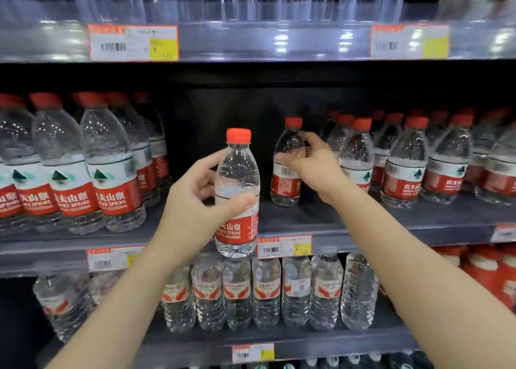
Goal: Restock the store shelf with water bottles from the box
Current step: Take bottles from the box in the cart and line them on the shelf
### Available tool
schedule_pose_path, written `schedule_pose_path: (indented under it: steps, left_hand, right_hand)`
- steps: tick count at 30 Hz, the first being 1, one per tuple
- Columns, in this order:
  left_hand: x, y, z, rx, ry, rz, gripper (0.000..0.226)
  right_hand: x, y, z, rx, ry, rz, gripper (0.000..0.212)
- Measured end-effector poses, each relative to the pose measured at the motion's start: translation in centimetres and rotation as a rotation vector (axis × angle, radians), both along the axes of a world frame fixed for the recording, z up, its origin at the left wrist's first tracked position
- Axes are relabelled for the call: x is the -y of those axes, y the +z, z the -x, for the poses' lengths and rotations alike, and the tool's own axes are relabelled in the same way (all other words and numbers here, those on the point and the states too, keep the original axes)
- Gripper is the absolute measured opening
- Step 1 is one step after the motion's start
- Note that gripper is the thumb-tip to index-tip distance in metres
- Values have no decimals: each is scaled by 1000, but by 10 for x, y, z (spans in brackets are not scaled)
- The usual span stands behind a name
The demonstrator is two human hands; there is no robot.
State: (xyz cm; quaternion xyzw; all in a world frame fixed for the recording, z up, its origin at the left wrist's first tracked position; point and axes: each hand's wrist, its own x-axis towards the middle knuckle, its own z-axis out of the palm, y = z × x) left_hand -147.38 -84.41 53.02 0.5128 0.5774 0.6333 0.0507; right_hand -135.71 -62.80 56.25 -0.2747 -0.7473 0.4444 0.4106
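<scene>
Here the left hand (192,209) grips a bottle (237,167) at its waist, and the right hand (315,167) clasps the shoulder of a second bottle (284,185); both are probably heavy, slippery and slightly soft.

Mid shelf (296,219): red-cap water bottles (402,170) both sides.

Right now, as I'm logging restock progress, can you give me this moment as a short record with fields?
left hand: grips the held bottle, upright, before the shelf edge
right hand: grips the placed bottle standing on the middle shelf
gap: placed bottle stands alone between left group and right rows
box: not in view
</scene>
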Motion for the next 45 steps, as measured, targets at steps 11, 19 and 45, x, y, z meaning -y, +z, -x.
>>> schedule_pose_path:
  steps: [11, 19, 45]
  left_hand:
    - [-7, 2, -4, -47, -33, -97, 86]
    - [-16, 9, -12, -1, -8, -145, 79]
    - [-14, 5, -12, -54, 10, -69, 78]
  right_hand:
    - [-14, 9, 7, 202, -206, -19, 60]
    - [-14, 8, 24, 140, -286, -7, 59]
    - [-58, -9, 50, 61, -227, 15, 72]
